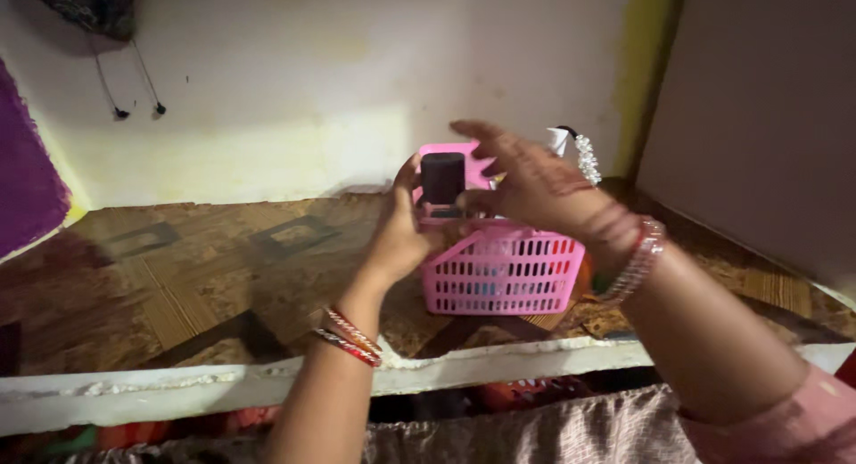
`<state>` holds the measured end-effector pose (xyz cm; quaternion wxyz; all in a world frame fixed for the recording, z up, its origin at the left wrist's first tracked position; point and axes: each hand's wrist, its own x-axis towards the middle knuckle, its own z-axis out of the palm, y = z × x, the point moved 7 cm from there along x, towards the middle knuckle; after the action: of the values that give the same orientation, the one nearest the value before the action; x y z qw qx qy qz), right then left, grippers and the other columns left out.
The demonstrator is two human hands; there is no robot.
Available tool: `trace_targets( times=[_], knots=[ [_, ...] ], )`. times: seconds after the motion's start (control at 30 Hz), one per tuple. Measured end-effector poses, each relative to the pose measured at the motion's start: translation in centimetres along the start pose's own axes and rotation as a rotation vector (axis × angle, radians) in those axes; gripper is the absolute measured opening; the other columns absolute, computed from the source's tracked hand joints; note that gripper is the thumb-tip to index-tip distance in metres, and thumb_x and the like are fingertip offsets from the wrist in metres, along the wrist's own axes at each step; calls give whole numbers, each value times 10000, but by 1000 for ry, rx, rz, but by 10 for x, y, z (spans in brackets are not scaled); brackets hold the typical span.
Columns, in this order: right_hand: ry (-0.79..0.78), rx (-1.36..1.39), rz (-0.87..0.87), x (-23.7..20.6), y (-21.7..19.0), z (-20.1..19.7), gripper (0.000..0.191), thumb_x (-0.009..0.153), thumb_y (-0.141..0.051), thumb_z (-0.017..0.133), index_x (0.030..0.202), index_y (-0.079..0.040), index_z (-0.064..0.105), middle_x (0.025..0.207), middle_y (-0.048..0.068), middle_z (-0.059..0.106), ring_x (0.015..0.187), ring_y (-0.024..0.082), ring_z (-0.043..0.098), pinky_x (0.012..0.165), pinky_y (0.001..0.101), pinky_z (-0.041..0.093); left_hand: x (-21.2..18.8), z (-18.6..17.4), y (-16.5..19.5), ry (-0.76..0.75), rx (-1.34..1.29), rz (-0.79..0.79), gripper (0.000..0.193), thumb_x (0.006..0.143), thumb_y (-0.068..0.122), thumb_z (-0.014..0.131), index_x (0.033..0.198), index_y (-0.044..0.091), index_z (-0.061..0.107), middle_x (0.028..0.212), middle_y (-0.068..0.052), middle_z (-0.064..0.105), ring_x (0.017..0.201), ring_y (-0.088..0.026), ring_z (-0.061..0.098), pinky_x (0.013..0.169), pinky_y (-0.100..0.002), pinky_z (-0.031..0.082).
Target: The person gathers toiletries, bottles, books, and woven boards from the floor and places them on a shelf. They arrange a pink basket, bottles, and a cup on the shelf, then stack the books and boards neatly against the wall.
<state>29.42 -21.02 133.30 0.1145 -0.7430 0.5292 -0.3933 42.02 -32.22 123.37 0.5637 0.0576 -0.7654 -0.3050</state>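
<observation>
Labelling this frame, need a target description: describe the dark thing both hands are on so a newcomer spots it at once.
Start at the patterned brown shelf below the pale wall; near its front edge stands a pink slotted plastic basket. Just above the basket's left rim, the left hand and right hand hold a small dark boxy object. It is the only near-black, plain-sided item there, set against a pink piece and a white beaded piece.

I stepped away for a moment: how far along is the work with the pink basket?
Done: the pink basket stands on the patterned shelf, with things already visible through its slots. In hand: the left hand and right hand hold a dark container above it. Left: that container is not yet down inside.
</observation>
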Motion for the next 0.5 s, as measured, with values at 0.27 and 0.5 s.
trace_targets(
  times=[0.27, 0.5],
  knots=[
    [62, -401, -280, 31, -18, 21, 726, 746, -109, 851, 1394, -155, 526, 1218, 104, 747, 1102, 179, 716, 974, 337, 599, -20, -7, -26, 159, 158, 120, 1126, 751, 96, 926, 1619, 60, 209, 1523, -194, 446, 1437, -313, 462, 1158, -433, 467],
    [318, -183, -24, 38, -31, -43, 702, 898, -84, 775, 1517, -208, 468, 1124, 137, 785, 836, 248, 756, 666, 409, 639, -9, -18, -2, 45, -93, -151, 861, 879, 232, 708, 1618, 119, 281, 1559, -134, 461, 1203, -271, 616, 977, -382, 598]
  ],
)
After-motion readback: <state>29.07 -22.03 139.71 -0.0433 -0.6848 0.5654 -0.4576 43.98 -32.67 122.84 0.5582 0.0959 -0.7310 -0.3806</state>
